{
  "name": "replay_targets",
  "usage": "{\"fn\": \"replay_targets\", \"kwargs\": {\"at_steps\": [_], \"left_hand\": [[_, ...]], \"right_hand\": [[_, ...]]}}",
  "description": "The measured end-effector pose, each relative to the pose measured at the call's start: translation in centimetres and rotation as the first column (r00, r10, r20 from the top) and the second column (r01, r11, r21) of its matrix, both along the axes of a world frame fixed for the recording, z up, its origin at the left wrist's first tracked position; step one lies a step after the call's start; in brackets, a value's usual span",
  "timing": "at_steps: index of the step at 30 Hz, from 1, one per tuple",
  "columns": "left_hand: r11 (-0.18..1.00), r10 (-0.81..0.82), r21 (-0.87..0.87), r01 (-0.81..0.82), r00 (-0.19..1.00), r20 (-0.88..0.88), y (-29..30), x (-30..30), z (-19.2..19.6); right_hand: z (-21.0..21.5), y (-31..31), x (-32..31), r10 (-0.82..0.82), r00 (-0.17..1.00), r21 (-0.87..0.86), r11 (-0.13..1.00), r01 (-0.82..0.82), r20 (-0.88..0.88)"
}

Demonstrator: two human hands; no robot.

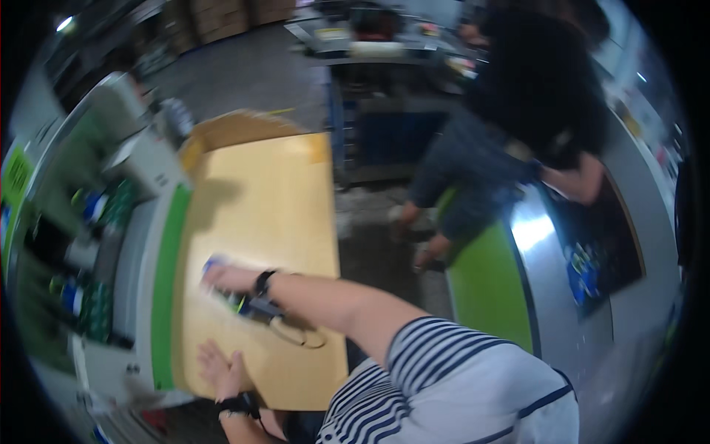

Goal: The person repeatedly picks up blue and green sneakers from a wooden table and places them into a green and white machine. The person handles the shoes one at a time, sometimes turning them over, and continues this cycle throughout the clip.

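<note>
My right hand reaches across the light wooden table, wearing a black wristband. Its fingers look closed around a small blue object, blurred and mostly covered by the hand. Just below that hand, partly under the forearm, lie a small green-and-dark item and a dark device with a looped cable. Nearer me, my left hand rests over the table's left front part with its fingers spread and nothing in them. A black band circles the left wrist as well.
Along the table's left side runs a white machine with a green edge and green-and-blue cylindrical parts. A cardboard flap stands at the far end. On the right, a person in dark clothes leans by a green-topped bench.
</note>
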State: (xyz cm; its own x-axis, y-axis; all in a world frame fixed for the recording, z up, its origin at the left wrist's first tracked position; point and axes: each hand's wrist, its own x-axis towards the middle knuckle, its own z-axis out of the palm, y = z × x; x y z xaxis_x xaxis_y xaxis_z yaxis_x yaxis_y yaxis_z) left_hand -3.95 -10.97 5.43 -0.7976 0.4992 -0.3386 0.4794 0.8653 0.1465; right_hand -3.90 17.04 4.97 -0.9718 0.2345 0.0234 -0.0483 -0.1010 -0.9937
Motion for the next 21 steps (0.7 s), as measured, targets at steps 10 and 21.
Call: {"fn": "replay_targets", "kwargs": {"at_steps": [10,21], "left_hand": [[0.999,0.019,0.032,-0.018,0.999,-0.035,-0.2,0.8,-0.3],[0.989,-0.108,-0.115,0.092,0.985,-0.135,0.7,2.6,2.7]], "right_hand": [[1.8,-1.9,11.8,0.108,0.977,0.577,0.793,-0.196,0.183],[1.4,-1.3,19.5,0.177,0.933,0.726,0.589,-0.355,0.314]]}}
